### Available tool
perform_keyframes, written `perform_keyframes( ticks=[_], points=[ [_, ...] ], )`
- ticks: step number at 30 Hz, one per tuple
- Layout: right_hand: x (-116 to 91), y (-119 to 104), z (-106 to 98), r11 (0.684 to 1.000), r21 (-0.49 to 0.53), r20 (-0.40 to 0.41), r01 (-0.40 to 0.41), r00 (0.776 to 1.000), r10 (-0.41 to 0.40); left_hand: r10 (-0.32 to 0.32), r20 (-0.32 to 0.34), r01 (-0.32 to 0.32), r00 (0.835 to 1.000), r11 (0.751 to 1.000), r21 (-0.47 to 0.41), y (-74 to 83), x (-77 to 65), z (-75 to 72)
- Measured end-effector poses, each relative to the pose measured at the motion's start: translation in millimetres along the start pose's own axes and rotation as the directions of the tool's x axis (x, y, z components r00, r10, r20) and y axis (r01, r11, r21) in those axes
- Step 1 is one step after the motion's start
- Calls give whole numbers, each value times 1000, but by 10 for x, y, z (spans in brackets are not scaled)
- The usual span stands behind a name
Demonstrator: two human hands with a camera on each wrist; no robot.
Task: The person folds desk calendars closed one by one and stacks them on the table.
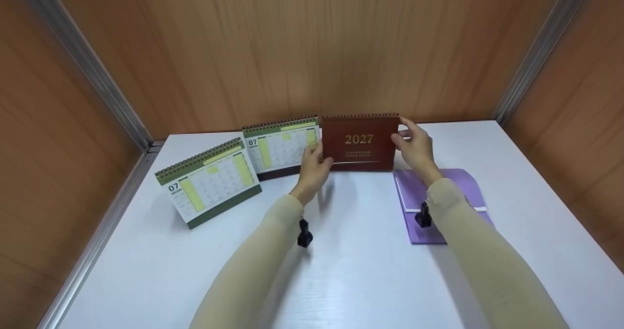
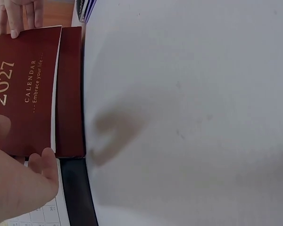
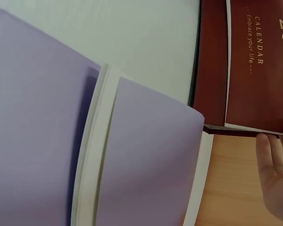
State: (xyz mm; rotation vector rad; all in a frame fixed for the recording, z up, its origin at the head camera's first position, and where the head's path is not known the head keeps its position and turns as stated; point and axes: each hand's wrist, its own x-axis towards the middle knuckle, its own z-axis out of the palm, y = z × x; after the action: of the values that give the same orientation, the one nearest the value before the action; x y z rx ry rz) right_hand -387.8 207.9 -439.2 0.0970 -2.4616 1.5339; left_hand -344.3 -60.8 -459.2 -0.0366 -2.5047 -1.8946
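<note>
Dark red with gold lettering, the 2027 desk calendar [image 1: 360, 143] is held upright near the back of the white bench [image 1: 351, 280], its spiral binding along the top edge. The left hand [image 1: 313, 172] grips its left side, with a digit lying on the front cover. At the opposite side, the right hand [image 1: 418, 148] pinches the upper right edge, thumb in front and fingers reaching behind. The cover sits a little forward of the pages, whose white edge shows in both wrist views.

Just beside the red calendar, on the left, is a middle green-and-white calendar [image 1: 287, 146] showing month 07. The outer green-and-white calendar [image 1: 209, 183], on the same month, stands farther left and is angled inward. A purple spiral-bound calendar [image 1: 463, 187] lies partly beneath the right forearm, near the red one's lower right corner. Pale beige sleeves [image 1: 258, 251] cover both arms, and a wood-grain panel [image 1: 312, 51] rises behind the bench.
</note>
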Motion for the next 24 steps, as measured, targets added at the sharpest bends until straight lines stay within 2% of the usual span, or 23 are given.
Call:
perform_keyframes(
  ticks=[9, 15, 18, 24],
  points=[
    [-56, -168, -122, 1000, 12, 8, 27, 1000, -27, -27, -3, 27, 1000, 1000, 5, 80, -73, -44],
    [-142, -273, -185, 999, 19, 30, 41, 999, -42, -62, -20, 60, 998, 993, -98, 144, -138, -80],
    [-177, -283, -191, 998, 21, 27, 51, 998, -51, -50, -35, 46, 998, 994, -103, 152, -160, -83],
    [-291, -377, -276, 995, 94, 59, 24, 998, -30, 27, -56, -30, 998, 998, -62, 220, -288, -115]
  ],
)
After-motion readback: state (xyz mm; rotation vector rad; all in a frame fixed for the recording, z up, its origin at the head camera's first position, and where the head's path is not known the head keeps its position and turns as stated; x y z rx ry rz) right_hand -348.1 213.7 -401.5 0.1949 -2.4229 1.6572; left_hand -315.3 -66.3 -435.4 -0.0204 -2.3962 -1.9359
